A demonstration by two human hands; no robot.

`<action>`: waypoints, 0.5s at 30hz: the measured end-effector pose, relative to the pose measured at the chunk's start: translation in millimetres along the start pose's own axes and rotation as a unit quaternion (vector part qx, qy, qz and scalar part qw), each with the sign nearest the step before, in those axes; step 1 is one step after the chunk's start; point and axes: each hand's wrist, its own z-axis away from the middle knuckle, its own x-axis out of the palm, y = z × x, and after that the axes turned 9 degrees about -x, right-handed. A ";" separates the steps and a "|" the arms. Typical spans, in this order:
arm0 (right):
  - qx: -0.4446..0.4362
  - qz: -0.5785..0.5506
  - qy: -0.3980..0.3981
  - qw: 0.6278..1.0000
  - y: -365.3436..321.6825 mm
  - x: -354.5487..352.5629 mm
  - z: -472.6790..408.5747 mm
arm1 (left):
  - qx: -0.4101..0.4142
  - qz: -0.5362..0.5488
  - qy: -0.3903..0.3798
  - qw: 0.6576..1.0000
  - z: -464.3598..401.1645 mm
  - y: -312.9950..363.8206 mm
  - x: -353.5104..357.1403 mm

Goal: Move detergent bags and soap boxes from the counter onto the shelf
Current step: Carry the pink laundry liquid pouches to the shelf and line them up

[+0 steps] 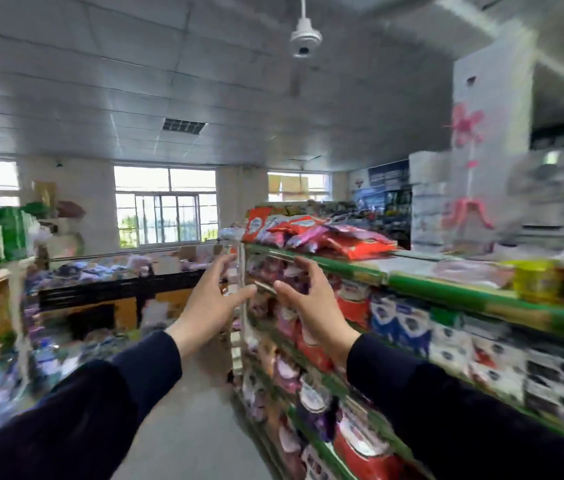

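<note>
Both my hands are raised in front of me at the end of a green-edged shelf unit (446, 289). My left hand (214, 296) is empty, its fingers spread and relaxed. My right hand (308, 296) is also empty, fingers loosely spread, close to the shelf's corner. Red and pink detergent bags (325, 237) lie piled on the shelf's top board. More bags, red, purple and blue-white (408, 327), fill the lower levels. The picture is blurred by motion.
A grey floor aisle (187, 427) runs ahead between the shelf unit on the right and a low dark counter (117, 289) with mixed goods on the left. Green packs (10, 233) stand at far left. White boxes (488, 133) are stacked at upper right.
</note>
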 end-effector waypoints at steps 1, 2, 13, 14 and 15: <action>0.004 0.015 0.007 1.000 1.0 -18.8 0.2 | 0.001 0.006 -0.015 1.000 -5.6 5.9 18.0; 0.010 0.042 0.023 0.999 6.6 -52.0 0.7 | 0.010 0.018 -0.042 0.999 -12.0 20.3 50.1; 0.062 0.222 0.114 0.966 15.6 -296.2 7.0 | 0.102 0.114 -0.181 0.971 -50.2 148.3 290.3; 0.062 0.233 0.114 0.964 14.4 -309.0 8.1 | 0.104 0.123 -0.189 0.969 -53.1 156.2 306.3; 0.062 0.240 0.111 0.962 12.1 -317.0 8.8 | 0.110 0.125 -0.195 0.966 -54.7 162.9 316.7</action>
